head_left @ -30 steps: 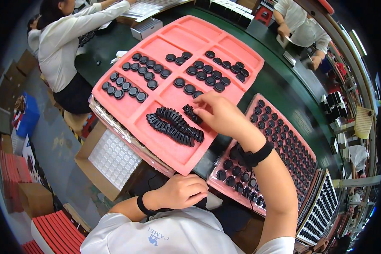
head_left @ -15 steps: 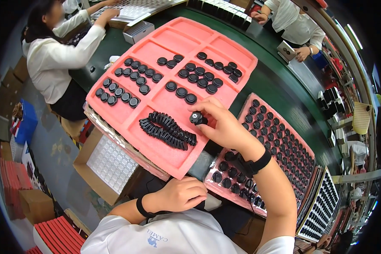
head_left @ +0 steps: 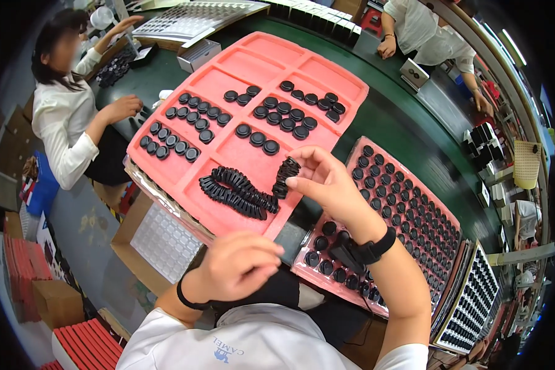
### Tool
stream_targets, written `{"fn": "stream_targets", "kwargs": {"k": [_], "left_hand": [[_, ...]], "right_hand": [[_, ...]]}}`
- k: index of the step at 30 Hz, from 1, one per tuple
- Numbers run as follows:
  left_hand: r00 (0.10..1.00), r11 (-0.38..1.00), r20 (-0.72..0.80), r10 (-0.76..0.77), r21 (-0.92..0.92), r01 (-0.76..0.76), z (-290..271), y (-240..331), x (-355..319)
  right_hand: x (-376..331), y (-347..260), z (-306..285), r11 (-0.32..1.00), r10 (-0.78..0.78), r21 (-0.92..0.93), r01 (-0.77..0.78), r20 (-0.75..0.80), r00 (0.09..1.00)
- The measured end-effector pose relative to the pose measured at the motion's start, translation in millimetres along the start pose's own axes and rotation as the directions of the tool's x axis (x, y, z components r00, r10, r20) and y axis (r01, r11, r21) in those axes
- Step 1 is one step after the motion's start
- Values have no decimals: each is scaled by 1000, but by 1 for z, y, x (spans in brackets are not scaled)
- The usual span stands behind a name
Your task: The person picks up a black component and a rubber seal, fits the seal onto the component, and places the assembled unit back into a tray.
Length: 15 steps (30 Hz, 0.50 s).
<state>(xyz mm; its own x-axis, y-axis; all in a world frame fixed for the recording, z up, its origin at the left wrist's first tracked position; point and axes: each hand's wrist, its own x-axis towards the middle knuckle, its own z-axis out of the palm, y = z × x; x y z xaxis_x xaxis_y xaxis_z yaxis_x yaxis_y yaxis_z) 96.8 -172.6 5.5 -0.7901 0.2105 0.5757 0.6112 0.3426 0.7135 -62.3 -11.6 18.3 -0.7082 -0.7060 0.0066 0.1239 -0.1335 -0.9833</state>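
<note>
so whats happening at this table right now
A person's right hand holds a short stack of black round caps pinched in its grip above the pink compartment tray. Longer rows of the same caps lie in the tray's near compartment, and single caps sit in others. The left hand rests closed near the body, holding nothing visible. A second pink tray on the right is filled with caps. Other workers sit around the green table.

Matt pink plastic tray holds glossy black caps (smooth, rubbery-looking).
</note>
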Motion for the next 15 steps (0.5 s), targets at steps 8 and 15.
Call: {"fn": "stream_targets", "kwargs": {"k": [8, 15], "left_hand": [[965, 923, -253, 74, 384, 30, -6, 4, 35], [979, 988, -186, 83, 143, -57, 1, -14, 33]], "right_hand": [[-22, 3, 14, 859, 283, 375, -350, 222, 933], [-34, 4, 21, 805, 380, 347, -482, 324, 867]]}}
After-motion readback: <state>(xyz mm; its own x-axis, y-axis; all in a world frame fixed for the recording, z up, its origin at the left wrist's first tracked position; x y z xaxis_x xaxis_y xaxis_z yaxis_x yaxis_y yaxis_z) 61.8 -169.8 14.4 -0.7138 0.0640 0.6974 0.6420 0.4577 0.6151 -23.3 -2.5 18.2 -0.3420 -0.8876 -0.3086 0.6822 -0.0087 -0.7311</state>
